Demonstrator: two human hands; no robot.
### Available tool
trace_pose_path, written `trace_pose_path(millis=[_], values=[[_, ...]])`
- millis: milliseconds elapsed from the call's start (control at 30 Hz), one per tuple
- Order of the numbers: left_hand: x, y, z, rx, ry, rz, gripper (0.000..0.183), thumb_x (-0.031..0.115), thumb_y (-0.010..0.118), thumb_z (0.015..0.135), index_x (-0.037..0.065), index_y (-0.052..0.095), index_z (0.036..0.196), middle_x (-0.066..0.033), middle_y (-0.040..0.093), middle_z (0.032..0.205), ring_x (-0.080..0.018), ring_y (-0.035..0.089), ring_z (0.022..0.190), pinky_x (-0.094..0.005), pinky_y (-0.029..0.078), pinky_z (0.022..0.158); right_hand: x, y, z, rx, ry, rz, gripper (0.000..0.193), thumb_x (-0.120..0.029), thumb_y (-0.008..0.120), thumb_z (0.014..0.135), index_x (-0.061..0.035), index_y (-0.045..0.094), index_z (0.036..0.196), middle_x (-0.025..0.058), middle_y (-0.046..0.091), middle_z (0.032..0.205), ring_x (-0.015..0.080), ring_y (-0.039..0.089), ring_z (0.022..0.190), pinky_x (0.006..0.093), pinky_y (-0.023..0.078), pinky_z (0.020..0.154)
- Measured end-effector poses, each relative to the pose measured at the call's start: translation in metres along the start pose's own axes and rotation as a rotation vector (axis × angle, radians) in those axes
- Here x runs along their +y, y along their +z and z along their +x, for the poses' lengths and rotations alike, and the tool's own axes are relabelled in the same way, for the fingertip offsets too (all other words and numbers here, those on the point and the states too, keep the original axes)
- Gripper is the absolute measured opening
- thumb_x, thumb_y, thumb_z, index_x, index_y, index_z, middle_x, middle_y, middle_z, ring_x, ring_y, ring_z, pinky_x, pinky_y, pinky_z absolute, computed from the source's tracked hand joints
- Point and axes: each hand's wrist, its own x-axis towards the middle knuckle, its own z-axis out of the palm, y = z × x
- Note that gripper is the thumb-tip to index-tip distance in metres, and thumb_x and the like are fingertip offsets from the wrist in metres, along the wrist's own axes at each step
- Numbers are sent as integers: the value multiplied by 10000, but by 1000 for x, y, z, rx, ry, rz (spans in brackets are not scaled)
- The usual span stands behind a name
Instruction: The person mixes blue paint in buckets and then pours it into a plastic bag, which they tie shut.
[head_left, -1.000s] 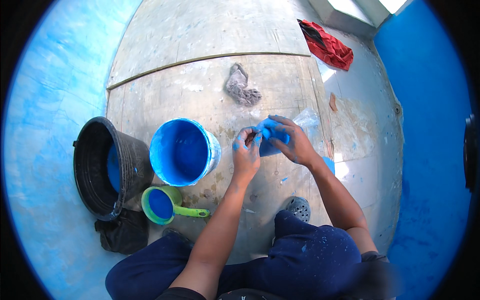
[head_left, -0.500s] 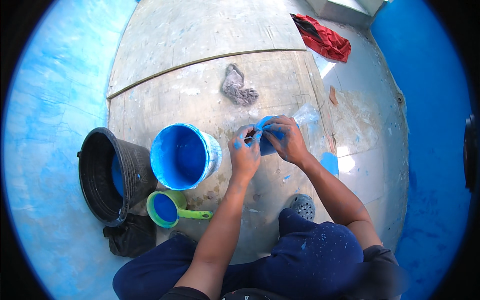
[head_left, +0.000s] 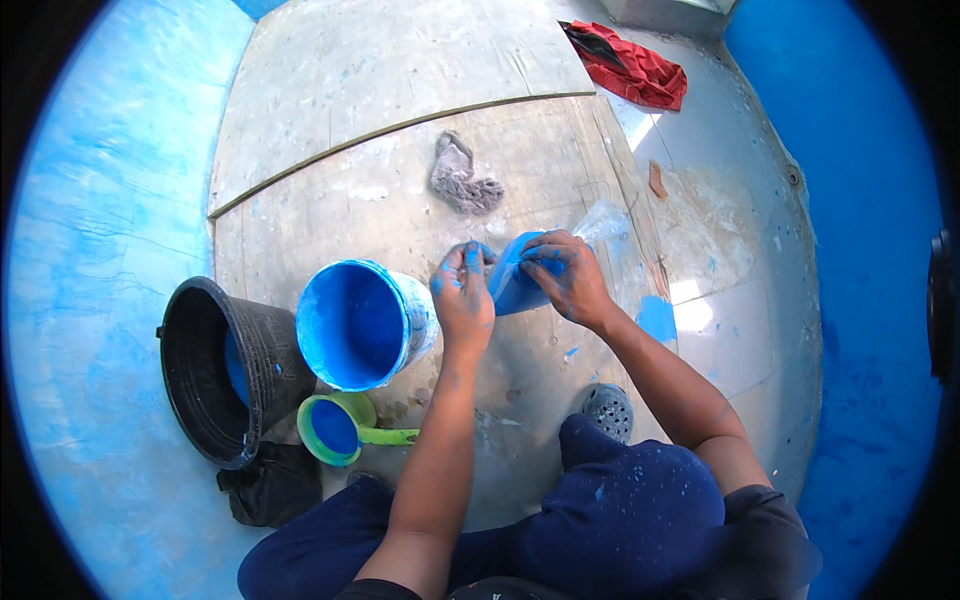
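Note:
My right hand (head_left: 568, 278) pinches a blue-smeared plastic bag (head_left: 517, 288) by its upper edge, and the bag hangs with a pale, see-through rim facing left. Close beside that rim is my left hand (head_left: 463, 300), its fingers curled together and stained blue. What its fingertips hold, if anything, is hidden. To the left of my hands stands a white bucket (head_left: 418, 318) coated with blue paint inside. A green dipper (head_left: 385, 437) with blue paint in it sits in front of the bucket, its handle pointing right.
A black bucket (head_left: 275, 365) tilts at the left, with a black bag (head_left: 272, 487) beneath it. A grey rag (head_left: 465, 180) lies on the plywood boards (head_left: 330, 235). Clear plastic (head_left: 605, 222) rests beyond my right hand. Red cloth (head_left: 640, 72) lies far right, near a blue wall (head_left: 870, 300).
My left hand has moved left, away from my right hand. Between them the bag has spread wider, and its see-through rim now shows.

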Motion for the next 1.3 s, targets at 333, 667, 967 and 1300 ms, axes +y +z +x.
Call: trace_pose_path(millis=[333, 667, 967, 1300], values=[[-16, 5, -10, -110, 303, 421, 120, 76, 718, 918, -37, 715, 960, -116, 700, 922, -195, 668, 787, -317, 527, 747, 0, 1, -3, 62, 24, 162, 149, -116, 736, 855, -6, 754, 954, 139, 719, 1059, 320, 668, 994, 424, 524, 884], [26, 21, -6, -226, 595, 541, 82, -25, 683, 852, -9, 722, 923, -123, 676, 892, -276, 657, 810, -363, 527, 744, 32, -10, -33, -63, 1183, 1230, 791, -720, 532, 948, -73, 518, 1403, 211, 609, 1278, 344, 651, 1125, 447, 535, 987], [115, -13, -5, -539, 674, 631, 133, -40, 732, 780, 16, 730, 901, -97, 689, 939, -284, 649, 885, -387, 527, 840, -11, 5, 35, -75, 605, 1774, 802, -592, 588, 975, -37, 376, 1513, 221, 530, 1432, 365, 573, 1284, 530, 491, 1096], [180, -166, 47, -110, 124, 234, 788, 496, 703, 952, 58, 362, 1511, -122, 484, 1403, -287, 493, 1300, -407, 400, 1098, -158, 31, 156, -210, 290, 1690, 814, -275, 745, 861, -69, 314, 1520, 202, 456, 1450, 370, 505, 1326, 540, 464, 1115]])
